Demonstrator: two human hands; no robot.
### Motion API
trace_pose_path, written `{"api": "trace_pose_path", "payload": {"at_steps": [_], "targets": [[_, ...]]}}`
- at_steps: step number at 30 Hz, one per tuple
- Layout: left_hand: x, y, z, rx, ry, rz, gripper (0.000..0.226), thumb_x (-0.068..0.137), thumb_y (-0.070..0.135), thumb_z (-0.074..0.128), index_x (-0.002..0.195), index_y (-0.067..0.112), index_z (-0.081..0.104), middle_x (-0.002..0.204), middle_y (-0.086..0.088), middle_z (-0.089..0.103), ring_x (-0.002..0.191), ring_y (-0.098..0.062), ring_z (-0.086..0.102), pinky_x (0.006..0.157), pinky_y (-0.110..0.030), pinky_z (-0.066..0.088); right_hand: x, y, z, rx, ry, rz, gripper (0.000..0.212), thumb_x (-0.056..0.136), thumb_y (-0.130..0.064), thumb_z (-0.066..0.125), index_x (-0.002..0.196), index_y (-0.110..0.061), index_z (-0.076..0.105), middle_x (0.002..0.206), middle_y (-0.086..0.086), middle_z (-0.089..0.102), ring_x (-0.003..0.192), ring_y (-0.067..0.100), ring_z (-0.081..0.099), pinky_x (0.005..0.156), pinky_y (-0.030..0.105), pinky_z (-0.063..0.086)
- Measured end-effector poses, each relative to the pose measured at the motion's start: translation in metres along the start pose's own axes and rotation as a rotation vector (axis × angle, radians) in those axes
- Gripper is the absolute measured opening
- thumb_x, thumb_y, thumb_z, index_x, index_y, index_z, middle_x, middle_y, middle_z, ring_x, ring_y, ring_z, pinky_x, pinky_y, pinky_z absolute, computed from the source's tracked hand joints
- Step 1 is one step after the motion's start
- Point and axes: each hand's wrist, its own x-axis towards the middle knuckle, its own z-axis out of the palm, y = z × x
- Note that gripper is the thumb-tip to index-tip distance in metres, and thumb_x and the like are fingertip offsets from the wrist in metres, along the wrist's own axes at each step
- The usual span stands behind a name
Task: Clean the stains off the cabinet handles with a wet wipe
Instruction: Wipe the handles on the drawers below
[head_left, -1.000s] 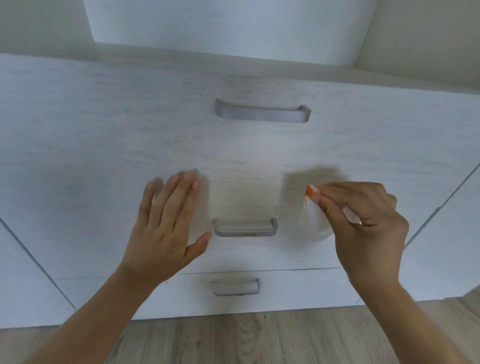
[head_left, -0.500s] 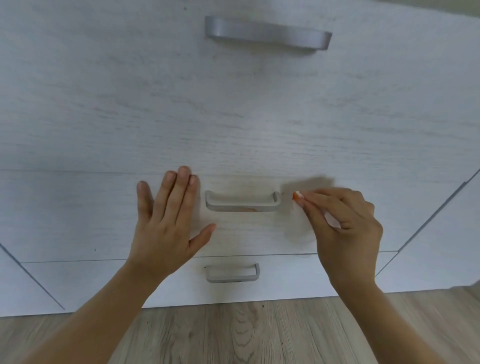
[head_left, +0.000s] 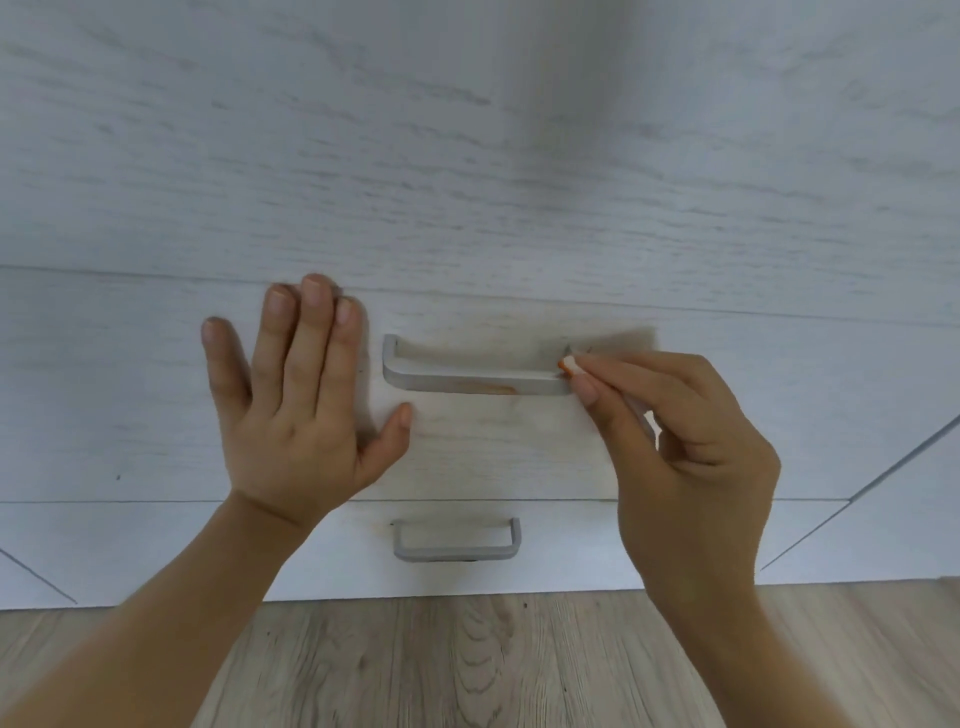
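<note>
Two handles (head_left: 475, 382) (head_left: 457, 543) — two hands (head_left: 296, 415) (head_left: 685, 467) — one wipe (head_left: 569, 365), likely; three drawer fronts (head_left: 467, 156).

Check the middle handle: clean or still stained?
Still stained: an orange smear shows on the middle handle, left of the wipe.

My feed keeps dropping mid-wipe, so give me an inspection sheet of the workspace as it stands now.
Surface: pale wood-grain drawer front, faint smudges around the middle handle.
Job's things: middle handle has an orange stain on its front edge; lower handle shows no plain stain; wipe, orange-tipped, at the middle handle's right end.
Clutter: nothing seen.
Grippers: left hand flat on the drawer front, left of the handle; right hand pinches the wipe.
Cables: nothing seen.
Surroundings: wood-look floor below; side doors at both edges.
</note>
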Motion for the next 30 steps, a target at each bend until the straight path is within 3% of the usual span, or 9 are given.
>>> {"api": "trace_pose_path", "payload": {"at_steps": [3,7,10,13,16,19,22,25,30], "targets": [[0.000,0.000,0.001,0.016,0.004,-0.003,0.078,0.094,0.052,0.032,0.152,0.003,0.015,0.160,-0.008,0.005,0.147,-0.023,0.004,0.117,-0.049,0.002,-0.003,-0.007,0.001,0.048,0.011,0.073,0.010,0.086,-0.021,0.066,0.096,-0.020,0.071,0.093,-0.008,0.068,0.090,-0.003,0.062,0.079,0.005,0.045],[-0.001,0.000,0.002,0.028,0.011,-0.005,0.077,0.094,0.053,0.030,0.152,0.003,0.015,0.160,-0.007,0.005,0.147,-0.023,0.004,0.117,-0.048,0.002,0.002,-0.018,0.000,0.258,0.025,0.381,0.015,0.077,-0.020,0.074,0.090,-0.026,0.073,0.086,-0.006,0.073,0.087,0.003,0.067,0.075,0.007,0.048],[-0.001,0.000,0.002,0.027,0.013,-0.007,0.077,0.094,0.053,0.030,0.152,0.003,0.015,0.160,-0.006,0.004,0.147,-0.022,0.004,0.118,-0.048,0.002,0.007,-0.021,-0.003,0.287,-0.007,0.511,0.013,0.073,-0.024,0.077,0.084,-0.030,0.075,0.083,-0.007,0.074,0.075,-0.002,0.063,0.069,0.004,0.047],[0.000,0.000,0.002,0.027,0.017,-0.007,0.077,0.094,0.053,0.030,0.152,0.004,0.014,0.160,-0.006,0.004,0.147,-0.022,0.004,0.118,-0.048,0.003,0.006,-0.026,-0.004,0.233,-0.007,0.508,0.009,0.073,-0.028,0.078,0.076,-0.036,0.075,0.072,-0.006,0.072,0.062,0.007,0.056,0.063,0.002,0.045],[-0.001,0.000,0.002,0.030,0.022,-0.007,0.078,0.093,0.053,0.031,0.152,0.004,0.014,0.160,-0.006,0.004,0.147,-0.022,0.005,0.118,-0.047,0.003,0.003,-0.027,-0.003,0.122,0.014,0.372,0.016,0.075,-0.025,0.078,0.077,-0.040,0.072,0.065,-0.018,0.066,0.064,-0.003,0.058,0.067,0.002,0.042],[0.000,0.001,0.002,0.026,0.022,-0.008,0.078,0.093,0.052,0.030,0.152,0.004,0.013,0.160,-0.006,0.003,0.147,-0.022,0.004,0.118,-0.047,0.003,0.000,-0.019,0.001,-0.034,0.000,0.124,0.019,0.081,-0.018,0.075,0.089,-0.034,0.071,0.080,-0.020,0.066,0.079,-0.010,0.060,0.075,0.001,0.042],[-0.001,0.001,0.002,0.025,0.024,-0.007,0.077,0.093,0.052,0.030,0.152,0.005,0.014,0.160,-0.005,0.004,0.147,-0.022,0.005,0.118,-0.047,0.004,-0.003,-0.006,0.002,-0.150,0.026,-0.123,0.017,0.086,-0.012,0.072,0.101,-0.017,0.069,0.087,-0.010,0.063,0.083,0.000,0.061,0.077,0.005,0.043],[-0.001,0.001,0.002,0.025,0.026,-0.008,0.077,0.093,0.052,0.030,0.152,0.005,0.013,0.160,-0.005,0.004,0.147,-0.022,0.004,0.118,-0.047,0.004,-0.004,0.008,0.001,-0.223,0.044,-0.358,0.015,0.088,-0.006,0.071,0.102,-0.008,0.067,0.091,-0.007,0.062,0.082,0.011,0.061,0.075,0.019,0.049],[-0.001,0.001,0.002,0.025,0.023,-0.006,0.077,0.093,0.052,0.030,0.152,0.005,0.014,0.160,-0.005,0.004,0.147,-0.022,0.004,0.118,-0.047,0.004,0.000,0.021,-0.001,-0.273,0.058,-0.542,0.010,0.087,-0.004,0.072,0.096,0.000,0.070,0.092,0.000,0.065,0.086,0.016,0.062,0.078,0.025,0.052]]}}
